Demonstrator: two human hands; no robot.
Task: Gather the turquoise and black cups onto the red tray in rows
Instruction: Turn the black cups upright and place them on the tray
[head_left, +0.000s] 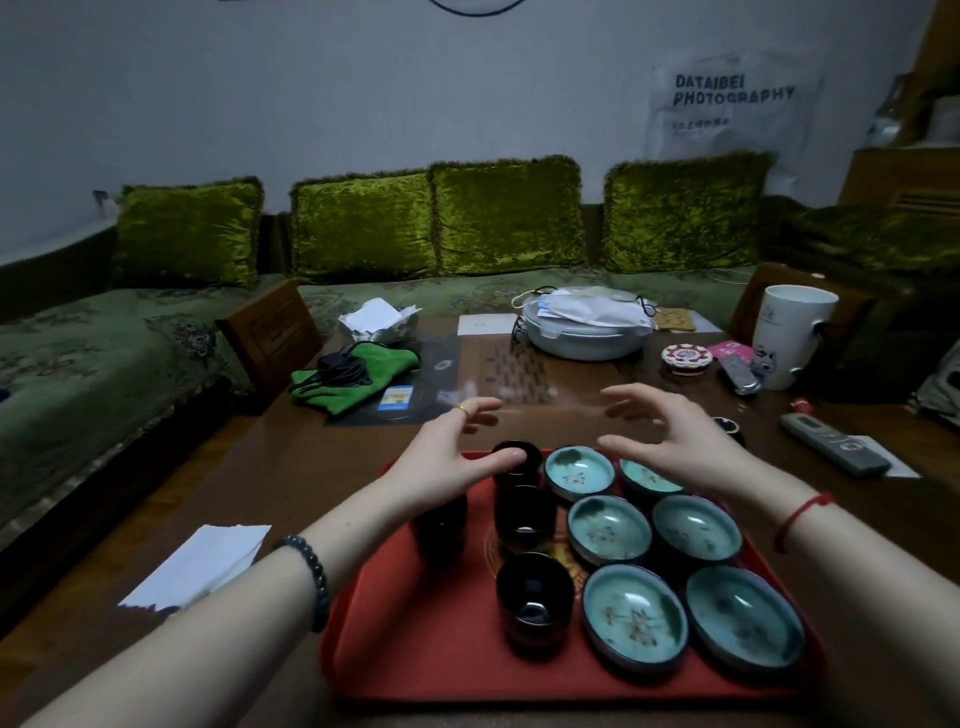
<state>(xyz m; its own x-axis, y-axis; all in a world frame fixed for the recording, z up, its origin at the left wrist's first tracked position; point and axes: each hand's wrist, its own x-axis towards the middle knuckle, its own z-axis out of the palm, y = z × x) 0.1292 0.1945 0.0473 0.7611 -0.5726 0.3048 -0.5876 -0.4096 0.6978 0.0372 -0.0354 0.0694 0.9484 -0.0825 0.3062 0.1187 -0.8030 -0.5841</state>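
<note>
While left hand (447, 457), right hand (670, 436) hover above far end of red plastic tray (415, 649), fingers (639, 397) released: shallow turquoise glazed cups (609, 527), glossy black cups (534, 597) rowed on tray. Risk: left thumb tipping farthest black cup.

1. This is a living room in a home.
2. Beyond the fingers (639, 402), a long sofa (78, 353) with a green patterned cover runs along the wall, and green velvet cushions (363, 228) lean on its back.
3. The low wooden counter (291, 467) carries household things: right of the fingers a remote control (831, 444) and a white mug (789, 332), left of them a green cloth (363, 374), behind them face masks (587, 306) on a covered dish (582, 340).
</note>
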